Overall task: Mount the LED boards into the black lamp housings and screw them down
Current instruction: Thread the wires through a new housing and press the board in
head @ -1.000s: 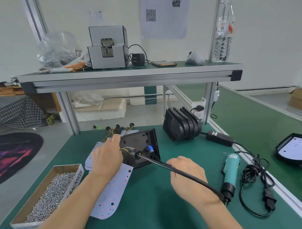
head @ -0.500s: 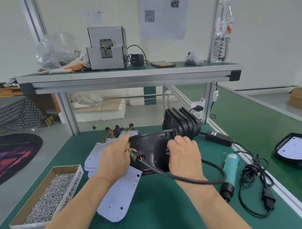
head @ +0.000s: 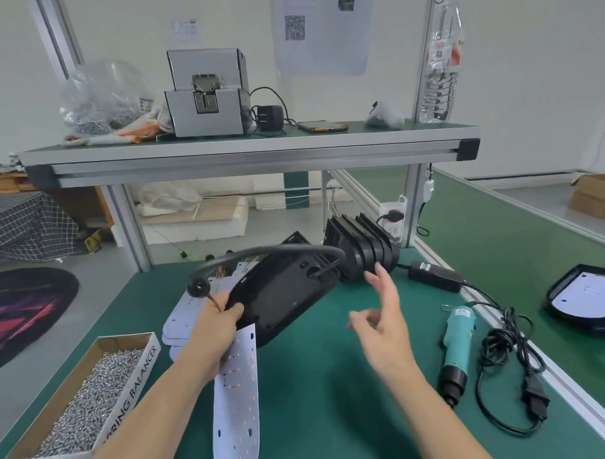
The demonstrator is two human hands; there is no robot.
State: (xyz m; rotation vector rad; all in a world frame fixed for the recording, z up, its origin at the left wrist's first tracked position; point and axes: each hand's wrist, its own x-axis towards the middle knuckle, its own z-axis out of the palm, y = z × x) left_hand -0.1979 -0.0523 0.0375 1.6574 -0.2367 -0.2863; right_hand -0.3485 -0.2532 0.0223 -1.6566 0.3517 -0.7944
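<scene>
My left hand (head: pixel 218 321) grips the left rim of a black lamp housing (head: pixel 282 291), lifted and tilted above the green bench, together with a white LED board (head: pixel 236 396) that hangs down from the same grip. The housing's black cable (head: pixel 278 252) arcs over its top to a round end (head: pixel 198 288) with coloured wires. My right hand (head: pixel 383 315) hovers to the right of the housing, fingers spread, holding nothing. More LED boards (head: pixel 184 316) lie stacked on the bench behind my left hand. A row of black housings (head: pixel 362 249) stands upright at the back.
A cardboard box of screws (head: pixel 84 408) sits front left. A teal electric screwdriver (head: pixel 457 344) lies to the right with its black cord (head: pixel 508 369) and power adapter (head: pixel 434 276). A finished lamp (head: pixel 586 295) lies on the neighbouring bench. A shelf (head: pixel 250 155) spans overhead.
My right hand let go of the housing and drew back to the right. My left hand lifted and turned the housing, and the cable swung from below it to over its top.
</scene>
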